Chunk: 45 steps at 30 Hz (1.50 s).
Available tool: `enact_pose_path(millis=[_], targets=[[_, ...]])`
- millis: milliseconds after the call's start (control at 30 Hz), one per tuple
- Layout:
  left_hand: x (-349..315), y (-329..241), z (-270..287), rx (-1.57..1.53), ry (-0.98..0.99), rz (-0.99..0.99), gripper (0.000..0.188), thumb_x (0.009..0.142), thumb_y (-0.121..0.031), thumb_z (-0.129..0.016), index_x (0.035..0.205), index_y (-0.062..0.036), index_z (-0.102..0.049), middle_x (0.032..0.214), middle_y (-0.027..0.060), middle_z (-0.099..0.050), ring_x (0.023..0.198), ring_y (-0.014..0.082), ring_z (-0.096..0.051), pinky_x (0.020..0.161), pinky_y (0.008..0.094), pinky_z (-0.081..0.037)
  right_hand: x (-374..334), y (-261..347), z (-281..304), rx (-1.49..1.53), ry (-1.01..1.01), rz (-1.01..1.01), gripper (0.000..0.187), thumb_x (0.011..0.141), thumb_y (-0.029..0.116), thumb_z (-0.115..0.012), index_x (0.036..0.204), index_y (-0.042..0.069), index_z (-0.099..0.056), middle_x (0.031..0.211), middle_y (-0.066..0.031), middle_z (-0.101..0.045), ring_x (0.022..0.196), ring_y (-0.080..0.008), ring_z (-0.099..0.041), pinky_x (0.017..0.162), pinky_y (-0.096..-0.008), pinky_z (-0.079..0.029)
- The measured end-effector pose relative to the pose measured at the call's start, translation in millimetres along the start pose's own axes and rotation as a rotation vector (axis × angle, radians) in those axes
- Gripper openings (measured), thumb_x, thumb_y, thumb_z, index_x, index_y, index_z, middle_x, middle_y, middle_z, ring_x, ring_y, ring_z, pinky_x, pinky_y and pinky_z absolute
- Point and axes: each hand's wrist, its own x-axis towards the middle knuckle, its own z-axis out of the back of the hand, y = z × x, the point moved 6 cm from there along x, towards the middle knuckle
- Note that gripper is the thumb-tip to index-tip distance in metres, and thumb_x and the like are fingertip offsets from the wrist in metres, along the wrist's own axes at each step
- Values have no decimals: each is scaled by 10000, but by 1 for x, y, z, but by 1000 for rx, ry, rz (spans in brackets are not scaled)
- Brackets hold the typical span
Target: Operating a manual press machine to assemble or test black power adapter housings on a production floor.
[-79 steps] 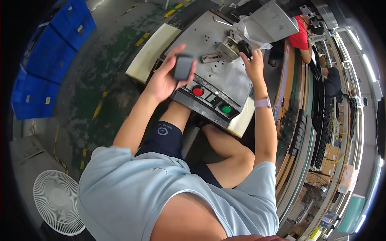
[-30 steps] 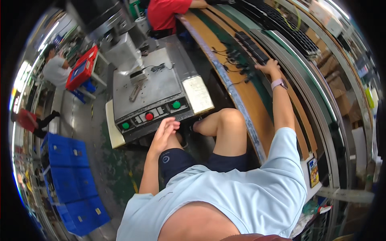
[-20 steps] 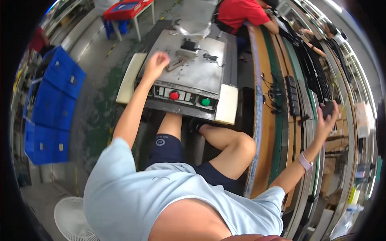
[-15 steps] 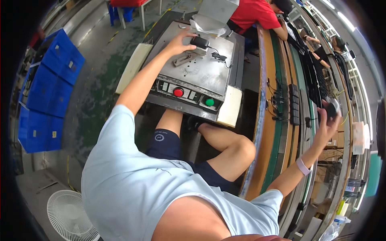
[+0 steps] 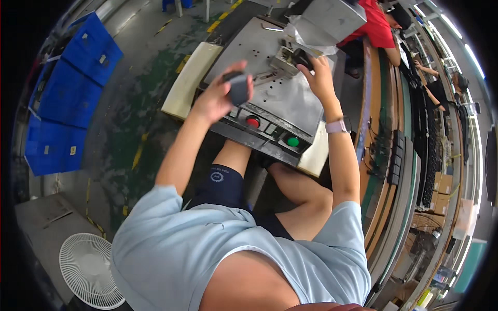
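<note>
My left hand [image 5: 220, 97], fingers closed, grips a black power adapter [image 5: 238, 89] above the near left part of the machine's metal plate [image 5: 244, 46]. Motion smears that hand and adapter. With bent fingers, my right hand [image 5: 321, 80] holds a second black adapter [image 5: 302, 60] at the small metal fixture [image 5: 285, 61] bolted on the plate. Whether this adapter is seated in the fixture or just above it, I cannot tell. On the machine's front panel are a red button [image 5: 252, 121] and a green button [image 5: 293, 141].
A metal box [image 5: 332, 20] with plastic film stands behind the fixture. On the right runs a conveyor bench [image 5: 371, 103] with black adapters [image 5: 396, 155] in a row. Blue bins [image 5: 67, 93] and a white fan [image 5: 92, 269] are at left. A co-worker in red [image 5: 371, 26] sits beyond.
My left hand has lifted the adapter off the fixture and drawn it nearer. My right hand has swung from the conveyor to the fixture with another adapter. The view has shifted.
</note>
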Motion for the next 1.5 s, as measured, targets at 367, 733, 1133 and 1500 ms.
enact_pose_path(millis=[367,733,1133,1500], targets=[[-114,-8,48,1262,-623,-194,381,833,-23,-656,1174,-86,-499,1051,100,-579,854,180,-587,765,291,-486,-57,63,19,-225,548,40,1063,641,298,-845,1511,186,-245,1478,-145,-346,1282,-364,-428,1027,-471,-417],[-37,42,-81,870,-144,-63,452,934,-241,-572,1324,-80,-410,1156,130,-581,968,187,-561,845,272,-443,-158,134,35,893,100,96,531,845,328,-714,1219,20,-495,1132,-168,-589,963,-256,-619,795,-389,-513],[-117,107,-23,1119,-25,684,542,1018,-488,-330,1379,-97,-437,1287,120,-573,1119,204,-547,954,331,-394,-460,-148,370,-548,-514,-960,385,836,186,-669,1165,24,-550,1040,-170,-656,894,-325,-639,789,-402,-504],[-145,133,-21,1125,56,809,328,1012,-246,-472,1254,-30,-525,1210,116,-610,1109,205,-583,939,296,-438,-425,-271,244,-375,-140,-1260,828,756,642,-669,1146,-85,-598,1096,-241,-623,949,-424,-623,859,-451,-515]])
